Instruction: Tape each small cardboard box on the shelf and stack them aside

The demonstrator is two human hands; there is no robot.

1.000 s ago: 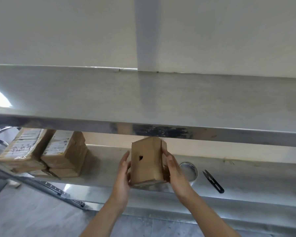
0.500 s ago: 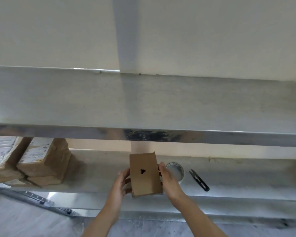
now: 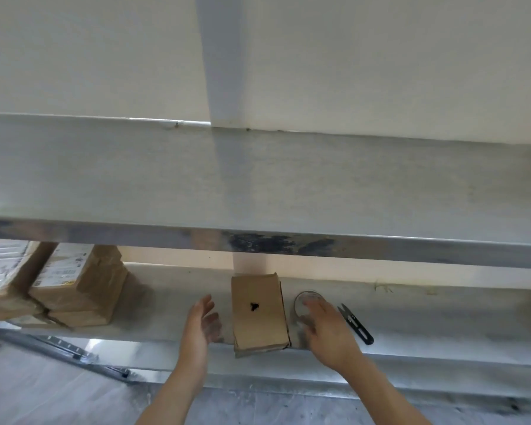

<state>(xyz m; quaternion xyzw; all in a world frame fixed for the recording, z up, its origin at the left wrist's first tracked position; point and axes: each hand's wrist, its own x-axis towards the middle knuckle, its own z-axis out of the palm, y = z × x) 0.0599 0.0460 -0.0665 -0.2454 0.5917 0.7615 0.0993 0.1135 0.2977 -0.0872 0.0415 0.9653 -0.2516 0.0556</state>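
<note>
A small brown cardboard box (image 3: 258, 314) with a dark hole in its top face lies flat on the lower steel shelf (image 3: 442, 320), its near end at the shelf's front edge. My left hand (image 3: 201, 322) hovers open just left of the box, palm toward it, not touching. My right hand (image 3: 325, 329) is open to the right of the box, fingers spread over a clear tape roll (image 3: 305, 302); whether they touch the roll is unclear. Small black snips (image 3: 354, 323) lie right of the roll.
Stacked brown boxes with white labels (image 3: 74, 289) sit at the shelf's left end, with another labelled box (image 3: 0, 277) at the frame's left edge. An upper steel shelf (image 3: 258, 185) overhangs the work area. Grey floor lies below.
Both hands let go of the box, which now lies flat on the shelf. My left hand drew away to the left; my right hand moved right over the tape roll.
</note>
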